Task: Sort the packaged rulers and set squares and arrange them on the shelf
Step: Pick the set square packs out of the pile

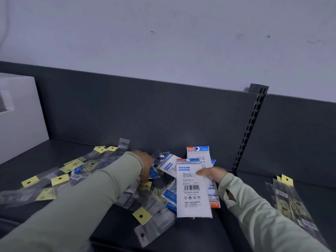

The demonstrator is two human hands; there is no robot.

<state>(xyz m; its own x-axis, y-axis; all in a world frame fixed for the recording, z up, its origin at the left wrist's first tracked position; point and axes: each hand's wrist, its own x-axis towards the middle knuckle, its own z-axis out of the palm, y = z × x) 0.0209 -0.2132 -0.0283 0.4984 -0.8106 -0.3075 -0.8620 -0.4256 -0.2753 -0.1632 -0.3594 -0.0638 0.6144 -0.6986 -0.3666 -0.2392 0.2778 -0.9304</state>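
A loose heap of packaged rulers (60, 177) in clear sleeves with yellow tags covers the dark shelf (200, 231) at left and centre. White and blue set-square packs (168, 165) lie mixed in at the middle. My right hand (211, 174) grips a small stack of white set-square packs (192, 190), barcode side up, thumb on top. My left hand (145, 165) reaches down into the heap among the blue and white packs; its fingers are partly hidden, so I cannot tell whether it holds one.
A white box (20, 113) stands on the shelf at far left. A slotted upright (251, 128) divides the dark back panel. To its right, a few ruler packs (289, 200) lie together on the neighbouring shelf section.
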